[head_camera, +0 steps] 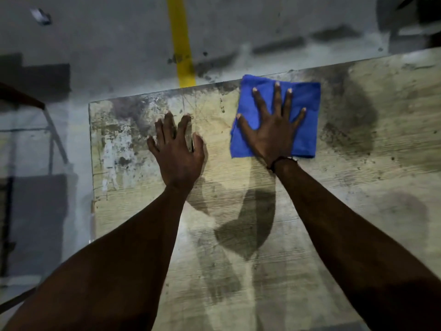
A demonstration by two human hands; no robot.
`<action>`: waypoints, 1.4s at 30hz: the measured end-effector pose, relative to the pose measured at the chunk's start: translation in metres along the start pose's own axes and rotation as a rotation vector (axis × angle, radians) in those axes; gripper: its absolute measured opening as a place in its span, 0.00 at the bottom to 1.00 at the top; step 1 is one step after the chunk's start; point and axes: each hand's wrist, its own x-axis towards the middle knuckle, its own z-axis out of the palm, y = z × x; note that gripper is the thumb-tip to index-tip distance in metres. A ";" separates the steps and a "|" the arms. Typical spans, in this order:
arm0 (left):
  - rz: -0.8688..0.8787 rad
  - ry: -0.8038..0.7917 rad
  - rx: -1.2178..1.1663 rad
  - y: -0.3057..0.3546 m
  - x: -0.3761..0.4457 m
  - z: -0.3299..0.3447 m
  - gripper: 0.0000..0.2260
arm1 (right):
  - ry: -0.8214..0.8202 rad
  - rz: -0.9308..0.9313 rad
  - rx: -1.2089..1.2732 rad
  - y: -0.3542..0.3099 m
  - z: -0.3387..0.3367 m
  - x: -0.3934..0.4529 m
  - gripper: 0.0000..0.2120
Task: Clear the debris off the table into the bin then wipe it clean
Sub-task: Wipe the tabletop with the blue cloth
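From the head camera I look down on my two bare arms reaching forward over the desk (pixel 358 211), a pale, worn slab streaked with dark smudges and scuffed white patches, most of them toward its left end. My right hand (pixel 272 130) lies flat on a blue cloth (pixel 307 120), palm down, all five fingers straight and spread wide apart, pressing the fabric against the desk rather than gripping it. The cloth is folded into a rough rectangle and sits near the far edge of the desk, its top left corner reaching that edge; most of it shows to the right of and beyond my fingers. A thin dark band (pixel 281 161) circles my right wrist, just at the near edge of the cloth. My left hand (pixel 176 149) rests palm down on the bare desk to the left of the cloth, close to it but not touching it, fingers straight and a little apart, holding nothing. Its fingertips are slightly blurred. Between my forearms my shadow falls dark on the desk. Beyond the far edge is a grey floor (pixel 107 44) with a yellow painted stripe (pixel 181 44) running away from the desk, and a small pale scrap (pixel 40 16) lies on the floor at the upper left.
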 end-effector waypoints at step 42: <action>0.007 -0.043 0.015 -0.003 -0.001 0.002 0.25 | -0.034 -0.124 -0.085 0.031 -0.013 -0.082 0.38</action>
